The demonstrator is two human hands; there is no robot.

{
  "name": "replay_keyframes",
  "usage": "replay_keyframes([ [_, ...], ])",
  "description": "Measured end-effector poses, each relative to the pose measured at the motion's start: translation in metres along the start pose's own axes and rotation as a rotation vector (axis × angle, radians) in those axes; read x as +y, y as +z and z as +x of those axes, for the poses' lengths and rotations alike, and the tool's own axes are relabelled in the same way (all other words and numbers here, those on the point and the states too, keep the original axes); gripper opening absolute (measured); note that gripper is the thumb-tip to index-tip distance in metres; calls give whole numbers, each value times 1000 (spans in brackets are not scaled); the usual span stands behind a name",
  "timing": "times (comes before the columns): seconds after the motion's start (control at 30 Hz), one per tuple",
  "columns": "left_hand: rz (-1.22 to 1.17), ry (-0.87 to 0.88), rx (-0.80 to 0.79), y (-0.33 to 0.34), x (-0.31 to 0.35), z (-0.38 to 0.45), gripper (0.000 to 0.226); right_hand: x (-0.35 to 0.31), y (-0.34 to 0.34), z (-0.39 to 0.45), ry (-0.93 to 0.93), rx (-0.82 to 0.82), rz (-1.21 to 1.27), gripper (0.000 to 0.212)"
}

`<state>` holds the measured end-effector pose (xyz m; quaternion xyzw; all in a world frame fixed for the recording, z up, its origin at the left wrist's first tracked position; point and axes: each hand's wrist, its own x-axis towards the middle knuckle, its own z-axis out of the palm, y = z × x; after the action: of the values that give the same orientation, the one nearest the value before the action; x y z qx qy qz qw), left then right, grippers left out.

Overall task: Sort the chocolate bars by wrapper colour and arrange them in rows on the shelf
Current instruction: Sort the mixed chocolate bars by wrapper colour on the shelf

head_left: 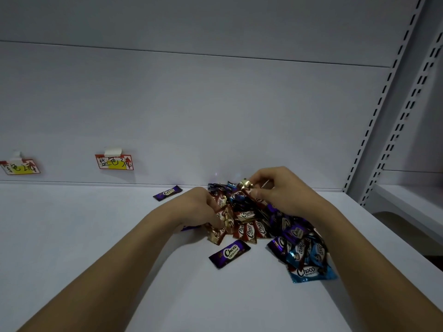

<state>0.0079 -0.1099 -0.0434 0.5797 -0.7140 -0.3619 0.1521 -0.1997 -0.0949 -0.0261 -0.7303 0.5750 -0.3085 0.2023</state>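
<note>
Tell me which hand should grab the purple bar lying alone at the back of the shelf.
Left. The left hand sits on the pile's left edge, nearer the lone purple bar; the right hand already pinches a wrapper.

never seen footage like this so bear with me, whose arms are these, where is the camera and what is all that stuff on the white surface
There is no machine here. A person wears a camera on the head, looking forward and down, so the arms are their own. The white surface is a shop shelf. On it lies a mixed pile of chocolate bars in red, purple and blue wrappers. Two purple bars lie apart: one near the back, one in front. The left hand grips red bars at the pile's edge. The right hand pinches a gold-ended bar. Two handwritten labels are taped to the back wall.
</note>
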Motion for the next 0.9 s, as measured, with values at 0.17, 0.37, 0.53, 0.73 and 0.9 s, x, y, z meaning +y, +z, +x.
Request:
replay_keyframes([
  [0.17,-18,-43,27,-18,-12,3,28,-4,7,-1,39,-42,37,7],
  [0.37,-108,0,153,-33,-15,1,12,-21,20,-8,51,-190,86,7],
  [0.53,-259,7,155,-34,-20,0,14,-31,43,-11,115,-179,-106,14],
  [0.73,-389,20,204,-36,-25,3,20,-31,57,-9,80,-93,-345,21],
  [0.9,-428,10,256,-38,-31,6,19,-36,66,-12,19,-146,-249,22],
])
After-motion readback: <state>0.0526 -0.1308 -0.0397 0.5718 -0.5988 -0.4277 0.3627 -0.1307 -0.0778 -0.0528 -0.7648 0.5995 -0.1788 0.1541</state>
